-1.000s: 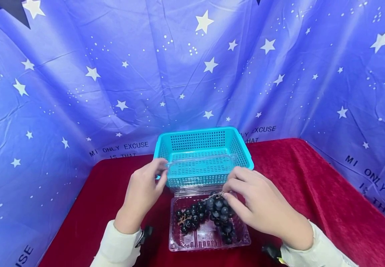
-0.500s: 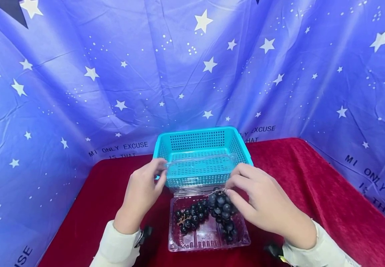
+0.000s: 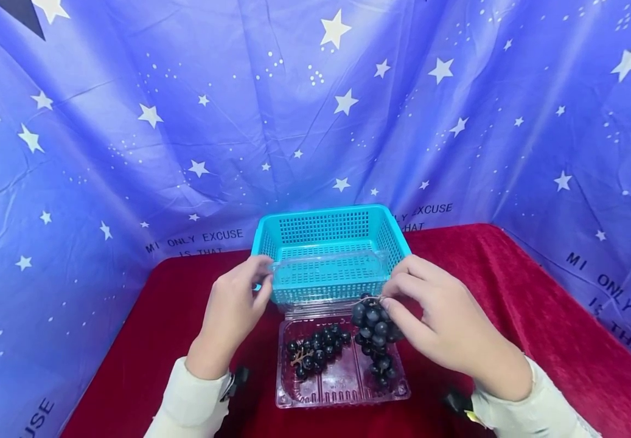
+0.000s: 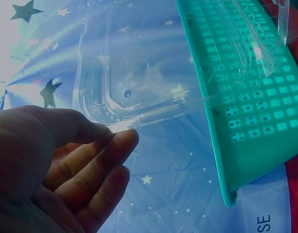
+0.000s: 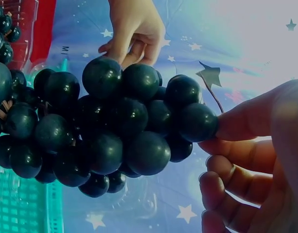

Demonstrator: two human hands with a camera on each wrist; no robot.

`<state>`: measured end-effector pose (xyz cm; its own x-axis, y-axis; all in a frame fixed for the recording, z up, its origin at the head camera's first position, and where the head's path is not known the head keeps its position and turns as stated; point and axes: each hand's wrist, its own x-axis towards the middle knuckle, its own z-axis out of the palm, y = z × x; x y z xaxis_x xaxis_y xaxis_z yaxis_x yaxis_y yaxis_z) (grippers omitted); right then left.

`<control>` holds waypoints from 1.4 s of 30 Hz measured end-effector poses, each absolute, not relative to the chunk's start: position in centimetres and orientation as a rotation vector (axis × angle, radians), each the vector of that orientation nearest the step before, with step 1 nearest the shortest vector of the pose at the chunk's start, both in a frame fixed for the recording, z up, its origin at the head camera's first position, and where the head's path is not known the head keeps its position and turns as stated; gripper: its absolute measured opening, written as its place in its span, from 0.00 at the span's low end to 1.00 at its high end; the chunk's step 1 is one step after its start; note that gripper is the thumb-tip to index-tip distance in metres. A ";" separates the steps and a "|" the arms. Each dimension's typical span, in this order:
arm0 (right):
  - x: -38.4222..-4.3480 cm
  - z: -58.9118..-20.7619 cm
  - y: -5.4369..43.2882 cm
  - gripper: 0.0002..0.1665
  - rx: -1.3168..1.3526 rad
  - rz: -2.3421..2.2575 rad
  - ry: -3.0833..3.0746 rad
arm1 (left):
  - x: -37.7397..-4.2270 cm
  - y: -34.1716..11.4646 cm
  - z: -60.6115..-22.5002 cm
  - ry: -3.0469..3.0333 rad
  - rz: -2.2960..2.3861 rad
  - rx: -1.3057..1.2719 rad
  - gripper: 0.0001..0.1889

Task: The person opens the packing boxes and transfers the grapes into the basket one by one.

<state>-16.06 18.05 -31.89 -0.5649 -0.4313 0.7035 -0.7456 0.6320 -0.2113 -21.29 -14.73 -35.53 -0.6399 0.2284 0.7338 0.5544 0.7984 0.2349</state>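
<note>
My left hand [image 3: 237, 307] pinches the corner of the raised clear plastic lid [image 4: 139, 114] between thumb and forefinger. The lid stands up from the back edge of the clear plastic box [image 3: 337, 392], in front of the basket. By its stem, my right hand [image 3: 441, 313] pinches a bunch of dark grapes [image 3: 372, 328], which hangs over the right side of the box. In the right wrist view the grapes [image 5: 124, 121] stretch away from the thumb and fingertips. A second bunch of dark grapes [image 3: 315, 351], with a brown stem, lies in the left half of the box.
A turquoise slotted basket [image 3: 320, 222] stands behind the box, partly seen through the lid. Red velvet cloth [image 3: 490, 292] covers the table. A blue curtain with white stars [image 3: 271, 109] surrounds it at the back and sides.
My right hand has moved up and to the right with its bunch of grapes, which now hangs apart from the bunch in the box. My left hand has stayed at the lid's corner.
</note>
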 end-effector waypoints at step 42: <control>-16.9 -30.1 22.2 0.12 0.762 0.704 -2.118 | -21.0 -15.0 -35.1 -2.267 -0.589 -0.551 0.10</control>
